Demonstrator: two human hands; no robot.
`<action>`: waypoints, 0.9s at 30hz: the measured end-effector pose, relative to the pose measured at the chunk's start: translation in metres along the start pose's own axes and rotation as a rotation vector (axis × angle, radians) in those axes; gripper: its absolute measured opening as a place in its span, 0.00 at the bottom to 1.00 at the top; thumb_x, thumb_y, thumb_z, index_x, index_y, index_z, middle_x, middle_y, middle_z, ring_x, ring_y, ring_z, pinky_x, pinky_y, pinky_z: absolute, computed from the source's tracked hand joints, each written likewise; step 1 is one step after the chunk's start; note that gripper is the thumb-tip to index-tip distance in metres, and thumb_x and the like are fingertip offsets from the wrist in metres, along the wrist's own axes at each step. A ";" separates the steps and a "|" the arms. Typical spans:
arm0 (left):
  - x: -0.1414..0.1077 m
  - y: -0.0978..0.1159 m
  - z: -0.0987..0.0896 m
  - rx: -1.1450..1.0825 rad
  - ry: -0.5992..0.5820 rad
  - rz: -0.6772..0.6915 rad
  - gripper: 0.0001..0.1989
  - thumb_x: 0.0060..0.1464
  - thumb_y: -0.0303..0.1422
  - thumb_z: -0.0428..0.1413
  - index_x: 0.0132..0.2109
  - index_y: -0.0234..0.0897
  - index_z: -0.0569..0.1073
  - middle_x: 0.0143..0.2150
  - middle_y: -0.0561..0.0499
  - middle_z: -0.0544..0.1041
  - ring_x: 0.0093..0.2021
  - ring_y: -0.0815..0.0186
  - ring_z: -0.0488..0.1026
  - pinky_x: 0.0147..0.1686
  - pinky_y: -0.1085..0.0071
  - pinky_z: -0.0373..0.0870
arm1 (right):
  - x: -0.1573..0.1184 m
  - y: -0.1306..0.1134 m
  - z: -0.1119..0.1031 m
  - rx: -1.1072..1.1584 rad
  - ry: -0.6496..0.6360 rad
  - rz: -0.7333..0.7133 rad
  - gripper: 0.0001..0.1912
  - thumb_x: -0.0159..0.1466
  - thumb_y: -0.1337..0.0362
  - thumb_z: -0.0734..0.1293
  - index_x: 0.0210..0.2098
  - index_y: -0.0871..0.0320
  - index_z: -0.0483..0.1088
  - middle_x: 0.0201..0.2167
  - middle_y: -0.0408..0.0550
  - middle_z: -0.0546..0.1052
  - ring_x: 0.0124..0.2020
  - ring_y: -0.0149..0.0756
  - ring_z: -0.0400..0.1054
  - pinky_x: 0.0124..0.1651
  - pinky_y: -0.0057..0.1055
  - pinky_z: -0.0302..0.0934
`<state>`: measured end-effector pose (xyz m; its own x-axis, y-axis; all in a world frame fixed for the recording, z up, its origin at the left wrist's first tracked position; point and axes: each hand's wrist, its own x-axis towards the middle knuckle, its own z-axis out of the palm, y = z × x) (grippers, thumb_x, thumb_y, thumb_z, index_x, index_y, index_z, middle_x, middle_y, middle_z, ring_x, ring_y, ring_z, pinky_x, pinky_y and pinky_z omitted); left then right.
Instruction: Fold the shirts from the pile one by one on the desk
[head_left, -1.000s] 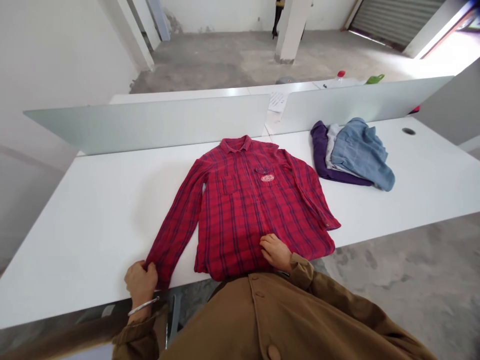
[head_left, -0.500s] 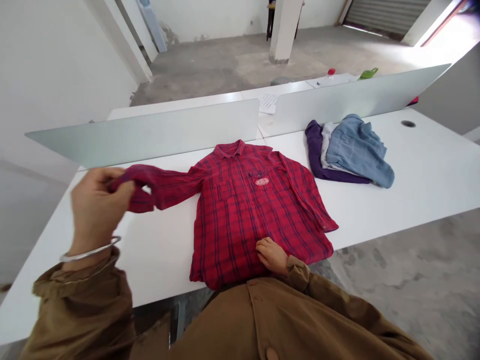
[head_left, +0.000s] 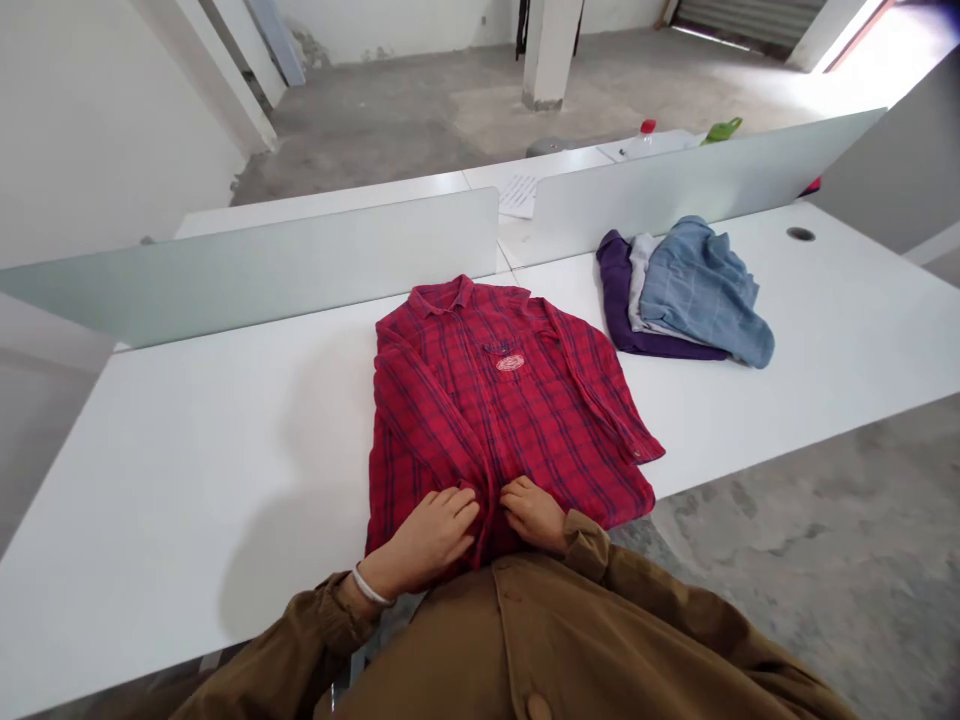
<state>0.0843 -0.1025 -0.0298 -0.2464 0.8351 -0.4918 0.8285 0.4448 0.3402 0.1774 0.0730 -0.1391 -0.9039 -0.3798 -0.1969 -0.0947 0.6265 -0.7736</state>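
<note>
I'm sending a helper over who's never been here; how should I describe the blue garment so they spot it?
On the white table, look right of the red shirt, near the frosted panel. The blue garment lies there over a grey garment and a purple garment; of the three, it alone is uppermost and faintly checked.

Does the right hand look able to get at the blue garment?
Likely yes, with a reach: the blue garment tops the pile, the divider stands beyond, and nothing upright blocks the right hand.
</note>
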 end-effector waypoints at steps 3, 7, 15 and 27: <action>0.000 -0.007 0.019 -0.078 0.161 -0.216 0.18 0.53 0.34 0.46 0.51 0.36 0.61 0.53 0.44 0.63 0.52 0.59 0.60 0.49 0.61 0.61 | 0.005 0.001 -0.012 0.022 -0.096 0.002 0.09 0.58 0.68 0.58 0.34 0.61 0.68 0.35 0.51 0.70 0.40 0.34 0.59 0.46 0.31 0.55; 0.003 0.000 0.064 -0.131 0.359 -0.406 0.21 0.52 0.36 0.47 0.52 0.33 0.61 0.54 0.40 0.62 0.53 0.57 0.60 0.50 0.58 0.61 | 0.029 0.008 -0.051 0.044 -0.293 -0.042 0.11 0.57 0.65 0.59 0.37 0.60 0.68 0.35 0.49 0.71 0.37 0.33 0.63 0.41 0.29 0.57; -0.005 0.008 0.118 -0.080 0.561 -0.464 0.23 0.51 0.32 0.49 0.55 0.34 0.59 0.56 0.41 0.62 0.57 0.56 0.56 0.49 0.59 0.62 | 0.174 0.024 -0.130 0.061 -0.168 -0.015 0.11 0.57 0.64 0.59 0.39 0.60 0.66 0.34 0.48 0.72 0.33 0.30 0.64 0.38 0.26 0.57; 0.000 0.001 0.134 -0.022 0.735 -0.528 0.27 0.50 0.32 0.48 0.59 0.38 0.56 0.49 0.41 0.70 0.51 0.60 0.65 0.43 0.65 0.69 | 0.400 0.035 -0.098 0.324 0.167 0.263 0.14 0.57 0.65 0.58 0.42 0.62 0.62 0.35 0.48 0.70 0.37 0.32 0.63 0.46 0.33 0.56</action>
<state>0.1525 -0.1449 -0.1366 -0.8568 0.5137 0.0448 0.5089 0.8283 0.2345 -0.2287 0.0098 -0.1863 -0.9373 -0.1045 -0.3326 0.2586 0.4315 -0.8643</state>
